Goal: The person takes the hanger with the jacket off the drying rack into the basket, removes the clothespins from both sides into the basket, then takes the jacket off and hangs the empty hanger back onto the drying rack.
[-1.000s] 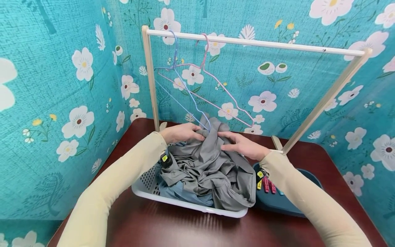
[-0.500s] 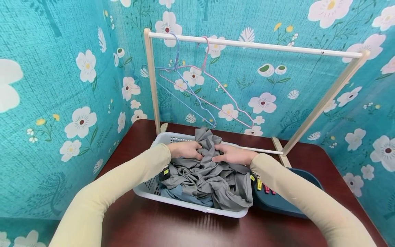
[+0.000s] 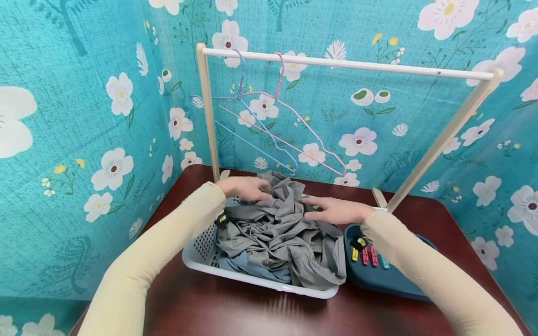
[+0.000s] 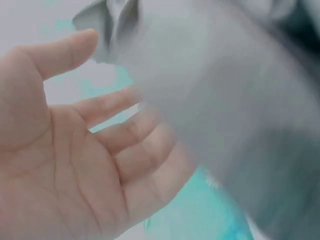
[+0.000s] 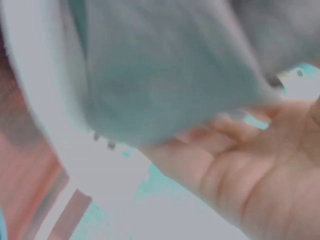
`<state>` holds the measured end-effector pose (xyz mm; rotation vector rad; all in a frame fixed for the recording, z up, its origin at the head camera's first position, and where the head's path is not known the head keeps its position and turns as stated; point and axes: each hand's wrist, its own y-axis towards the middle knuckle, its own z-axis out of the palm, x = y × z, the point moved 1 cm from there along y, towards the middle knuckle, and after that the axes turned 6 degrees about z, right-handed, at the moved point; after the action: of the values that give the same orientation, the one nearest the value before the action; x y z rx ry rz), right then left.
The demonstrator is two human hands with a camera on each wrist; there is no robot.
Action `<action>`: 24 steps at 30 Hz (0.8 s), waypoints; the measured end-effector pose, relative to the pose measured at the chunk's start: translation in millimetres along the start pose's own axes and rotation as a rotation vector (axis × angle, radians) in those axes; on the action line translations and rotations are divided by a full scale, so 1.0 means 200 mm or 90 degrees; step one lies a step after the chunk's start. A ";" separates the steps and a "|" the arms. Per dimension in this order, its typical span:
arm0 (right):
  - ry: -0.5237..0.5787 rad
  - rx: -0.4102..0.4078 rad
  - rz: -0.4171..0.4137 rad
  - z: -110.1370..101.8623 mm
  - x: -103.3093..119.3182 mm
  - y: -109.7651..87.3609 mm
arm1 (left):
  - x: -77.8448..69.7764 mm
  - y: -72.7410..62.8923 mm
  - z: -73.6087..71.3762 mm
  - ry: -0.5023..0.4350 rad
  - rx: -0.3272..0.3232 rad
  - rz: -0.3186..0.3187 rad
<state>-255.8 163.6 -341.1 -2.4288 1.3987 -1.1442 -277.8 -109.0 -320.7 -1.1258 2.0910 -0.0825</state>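
Observation:
A crumpled grey cloth garment (image 3: 273,233) fills much of the white laundry basket (image 3: 283,285), with a blue-grey cloth (image 3: 254,267) under its front edge. My left hand (image 3: 245,188) is at the back left of the grey heap. In the left wrist view its palm is bare, the thumb stands apart, and the fingertips go behind the blurred grey cloth (image 4: 200,95). On the heap's right side is my right hand (image 3: 334,210), its fingers loosely straight. The right wrist view shows its fingertips partly hidden behind a grey fold (image 5: 170,75); neither hand pinches the cloth.
A rack with a white rail (image 3: 357,64) stands behind the basket. From it hang a blue hanger (image 3: 269,130) and a pink hanger (image 3: 308,128). Right of the basket, a dark blue tray (image 3: 395,282) holds several clothespins (image 3: 373,255). Flowered turquoise cloth lines the walls.
Both hands first lowered the grey cloth towards the basket, away from the blue hanger's end. Since then they have spread apart and let go of the cloth.

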 end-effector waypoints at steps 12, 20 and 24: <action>0.189 0.068 -0.013 0.01 -0.23 -0.27 | 0.07 0.20 -0.11 -0.260 -0.003 -0.003; -0.016 -0.034 -0.074 0.10 -0.18 -0.20 | -0.12 0.30 0.01 0.026 0.034 0.008; -0.054 -0.098 -0.070 0.14 -0.15 -0.15 | -0.15 0.27 0.04 0.201 -0.026 0.025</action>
<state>-225.3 196.3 -364.4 -2.6564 1.3927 -0.9740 -300.5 -52.1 -329.0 -1.1548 2.4013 -0.2115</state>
